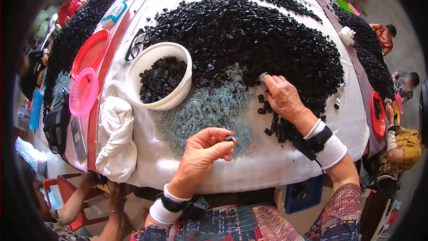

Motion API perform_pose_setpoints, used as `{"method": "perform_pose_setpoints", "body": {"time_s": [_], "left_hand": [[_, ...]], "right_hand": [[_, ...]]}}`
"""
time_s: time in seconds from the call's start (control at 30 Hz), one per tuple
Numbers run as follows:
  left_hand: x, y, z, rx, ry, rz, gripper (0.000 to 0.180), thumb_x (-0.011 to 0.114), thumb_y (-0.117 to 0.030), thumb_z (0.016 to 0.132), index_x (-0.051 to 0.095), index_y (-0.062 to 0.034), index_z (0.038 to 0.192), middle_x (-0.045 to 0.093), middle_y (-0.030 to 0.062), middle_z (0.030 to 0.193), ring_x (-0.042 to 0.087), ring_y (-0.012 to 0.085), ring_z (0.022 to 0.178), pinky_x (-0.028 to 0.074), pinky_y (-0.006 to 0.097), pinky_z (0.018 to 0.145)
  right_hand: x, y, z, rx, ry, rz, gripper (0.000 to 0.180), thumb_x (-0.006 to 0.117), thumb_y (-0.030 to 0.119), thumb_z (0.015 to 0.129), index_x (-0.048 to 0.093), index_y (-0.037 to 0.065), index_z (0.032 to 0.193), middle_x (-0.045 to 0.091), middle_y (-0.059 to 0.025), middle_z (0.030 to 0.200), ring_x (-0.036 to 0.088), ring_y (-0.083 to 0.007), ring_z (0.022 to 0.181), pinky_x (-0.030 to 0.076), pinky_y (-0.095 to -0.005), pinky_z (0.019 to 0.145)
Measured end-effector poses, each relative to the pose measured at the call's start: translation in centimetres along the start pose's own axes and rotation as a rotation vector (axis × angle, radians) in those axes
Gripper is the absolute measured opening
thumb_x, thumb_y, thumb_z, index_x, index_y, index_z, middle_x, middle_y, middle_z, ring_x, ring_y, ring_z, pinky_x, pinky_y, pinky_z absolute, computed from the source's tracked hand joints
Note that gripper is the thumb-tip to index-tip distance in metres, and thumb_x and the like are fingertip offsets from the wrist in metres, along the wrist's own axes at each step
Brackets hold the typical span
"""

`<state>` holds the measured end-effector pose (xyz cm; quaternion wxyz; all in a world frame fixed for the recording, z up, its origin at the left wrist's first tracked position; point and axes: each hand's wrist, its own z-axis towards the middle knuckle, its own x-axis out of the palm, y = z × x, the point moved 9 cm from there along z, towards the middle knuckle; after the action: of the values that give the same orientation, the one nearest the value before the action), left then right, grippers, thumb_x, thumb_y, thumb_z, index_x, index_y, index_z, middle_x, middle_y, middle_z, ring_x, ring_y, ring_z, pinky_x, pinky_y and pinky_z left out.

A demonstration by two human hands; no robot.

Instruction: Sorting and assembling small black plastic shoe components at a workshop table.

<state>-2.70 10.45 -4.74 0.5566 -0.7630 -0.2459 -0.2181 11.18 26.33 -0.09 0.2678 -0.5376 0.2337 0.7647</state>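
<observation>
My left hand (206,154) pinches a small black plastic part (228,138) between thumb and fingertips, above the near edge of a heap of small pale metal springs (209,111). Farther right, my right hand (285,96) is closed at the fingertips on a small greyish clump (262,77) that looks like springs. It is over the border between the springs and a large pile of black plastic parts (249,35). Several loose black parts (269,131) lie just below that hand. A white tub (187,82) holding more black parts stands left of the springs.
Left of the tub are eyeglasses (136,44), a crumpled white cloth (117,138), a pink basket (83,90) and a red basket (91,51). A phone (78,138) lies by the left edge. Other people sit around the tables, one with bare arms (76,203) close on my left.
</observation>
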Motion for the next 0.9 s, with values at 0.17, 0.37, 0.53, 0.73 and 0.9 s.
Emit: {"method": "perform_pose_setpoints", "body": {"time_s": [0.17, 0.37, 0.53, 0.73, 0.9], "left_hand": [[0.2, -0.1, -0.4, 0.035, 0.005, 0.043, 0.020, 0.065, -0.002, 0.086, 0.062, -0.0018, 0.106, 0.066, 0.0121, 0.096, 0.064, 0.0146, 0.076, 0.055, 0.028, 0.067], [0.0, -0.3, -0.7, 0.009, 0.013, -0.084, 0.020, 0.062, -0.005, 0.089, 0.061, -0.0021, 0.109, 0.067, 0.0133, 0.098, 0.066, 0.0145, 0.078, 0.056, 0.028, 0.068], [0.2, -0.4, -1.1, 0.021, -0.029, -0.094, 0.017, 0.062, -0.004, 0.089, 0.061, -0.0011, 0.106, 0.067, 0.0114, 0.096, 0.066, 0.0146, 0.077, 0.055, 0.027, 0.066], [-0.2, -0.5, -1.5, 0.078, -0.007, -0.093, 0.015, 0.063, -0.003, 0.088, 0.061, -0.0008, 0.103, 0.062, 0.0037, 0.080, 0.060, 0.0111, 0.067, 0.051, 0.024, 0.057], [-0.3, -0.4, -1.5, 0.048, -0.023, -0.085, 0.013, 0.064, -0.003, 0.087, 0.061, -0.0012, 0.099, 0.062, 0.0035, 0.078, 0.060, 0.0108, 0.065, 0.050, 0.024, 0.056]], "right_hand": [[-2.2, 0.4, -0.8, 0.010, -0.048, -0.002, 0.038, 0.059, 0.000, 0.073, 0.055, 0.004, 0.111, 0.056, -0.0124, 0.087, 0.058, -0.0310, 0.083, 0.050, -0.0403, 0.073], [-4.6, 5.8, -4.3, -0.022, 0.135, 0.613, 0.038, 0.053, -0.008, 0.072, 0.052, 0.000, 0.109, 0.053, -0.0170, 0.083, 0.059, -0.0351, 0.076, 0.048, -0.0401, 0.065], [-3.3, 7.1, -8.0, -0.035, 0.199, 0.382, 0.031, 0.054, -0.006, 0.074, 0.052, 0.001, 0.105, 0.053, -0.0154, 0.086, 0.060, -0.0332, 0.078, 0.052, -0.0383, 0.066], [-4.4, 5.6, -7.9, -0.033, -0.031, 0.192, 0.027, 0.056, -0.005, 0.074, 0.056, 0.000, 0.100, 0.056, -0.0131, 0.087, 0.058, -0.0296, 0.083, 0.052, -0.0352, 0.071], [-3.8, 7.2, -6.9, -0.099, 0.027, 0.293, 0.027, 0.057, -0.006, 0.073, 0.058, -0.001, 0.100, 0.060, -0.0134, 0.090, 0.058, -0.0294, 0.084, 0.052, -0.0361, 0.074]]}}
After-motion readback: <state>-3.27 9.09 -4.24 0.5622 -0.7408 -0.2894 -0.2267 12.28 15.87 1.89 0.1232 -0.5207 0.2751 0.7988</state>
